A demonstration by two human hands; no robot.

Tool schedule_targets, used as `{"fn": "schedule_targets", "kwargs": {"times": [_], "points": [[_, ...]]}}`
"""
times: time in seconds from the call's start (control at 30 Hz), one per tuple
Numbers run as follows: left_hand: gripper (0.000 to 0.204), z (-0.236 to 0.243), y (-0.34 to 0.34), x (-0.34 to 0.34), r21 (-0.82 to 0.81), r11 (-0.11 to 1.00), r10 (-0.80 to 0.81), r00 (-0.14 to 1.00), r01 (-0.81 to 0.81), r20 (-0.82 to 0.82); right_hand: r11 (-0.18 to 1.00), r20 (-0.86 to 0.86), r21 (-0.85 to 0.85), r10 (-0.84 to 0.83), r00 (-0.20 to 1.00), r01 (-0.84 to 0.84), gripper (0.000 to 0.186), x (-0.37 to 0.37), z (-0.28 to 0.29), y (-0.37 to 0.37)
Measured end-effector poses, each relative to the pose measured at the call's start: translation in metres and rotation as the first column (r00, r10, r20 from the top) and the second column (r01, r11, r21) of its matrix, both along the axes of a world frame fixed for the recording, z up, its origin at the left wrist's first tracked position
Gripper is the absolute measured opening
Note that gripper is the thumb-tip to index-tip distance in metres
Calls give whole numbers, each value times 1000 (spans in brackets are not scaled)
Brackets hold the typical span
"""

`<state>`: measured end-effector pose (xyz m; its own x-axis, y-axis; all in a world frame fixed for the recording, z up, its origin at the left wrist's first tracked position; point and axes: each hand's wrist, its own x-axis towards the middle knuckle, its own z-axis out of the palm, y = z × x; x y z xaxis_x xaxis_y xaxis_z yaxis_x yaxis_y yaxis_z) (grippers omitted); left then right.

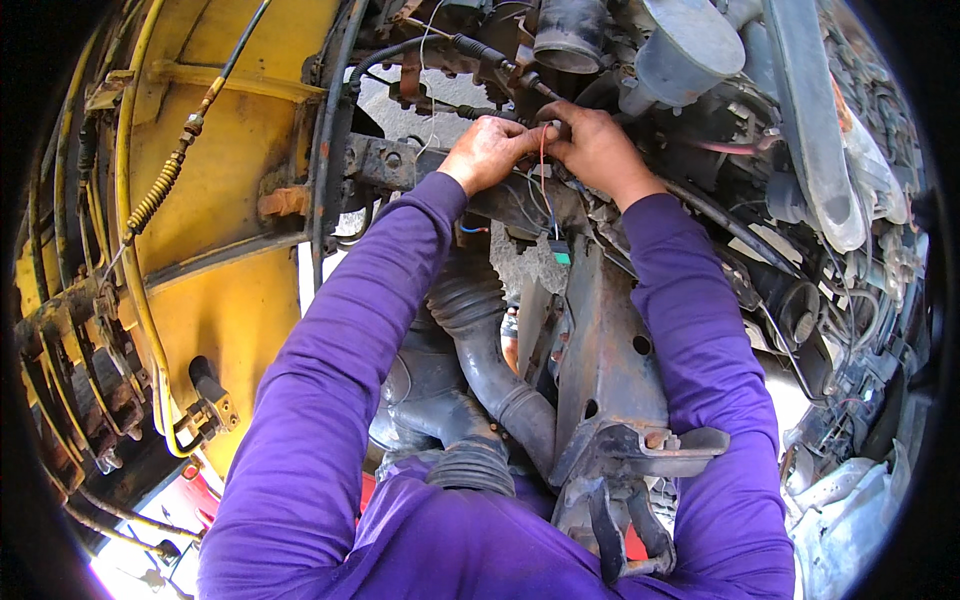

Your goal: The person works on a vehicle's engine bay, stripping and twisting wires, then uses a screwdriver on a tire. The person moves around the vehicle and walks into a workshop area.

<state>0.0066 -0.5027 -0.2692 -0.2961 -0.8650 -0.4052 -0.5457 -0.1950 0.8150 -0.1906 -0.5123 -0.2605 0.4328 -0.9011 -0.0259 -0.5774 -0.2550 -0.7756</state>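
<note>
In front of me, high in the view, my two hands come together at a thin red wire [543, 168]. My left hand [487, 152] is closed, thumb and fingers pinched toward the wire. From the other side my right hand [602, 150] closes on the same spot, its fingertips meeting the left ones. Exactly how the wire lies between the fingers is partly hidden. Several thin wires hang just below the hands, and a short blue wire [474, 230] ends beside them. A small green piece [561, 258] shows further down.
A yellow metal panel [230, 200] with cables and a spring-wrapped line [157, 195] stands at left. Below the hands run a ribbed grey duct [500, 375] and a rusty steel frame [610, 350]. At right are a long grey bar [815, 120], hoses and tangled wiring.
</note>
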Motion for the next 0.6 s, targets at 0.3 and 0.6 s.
{"fn": "schedule_targets", "kwargs": {"times": [0.3, 0.6], "points": [[69, -1, 0, -1, 33, 999, 34, 997, -32, -67, 995, -146, -46, -90, 985, 84, 34, -1, -2, -2], [71, -15, -6, 2, -52, 999, -13, 997, 9, -77, 951, 5, 308, -27, 1000, 24, 29, -20, 14, -7]]}}
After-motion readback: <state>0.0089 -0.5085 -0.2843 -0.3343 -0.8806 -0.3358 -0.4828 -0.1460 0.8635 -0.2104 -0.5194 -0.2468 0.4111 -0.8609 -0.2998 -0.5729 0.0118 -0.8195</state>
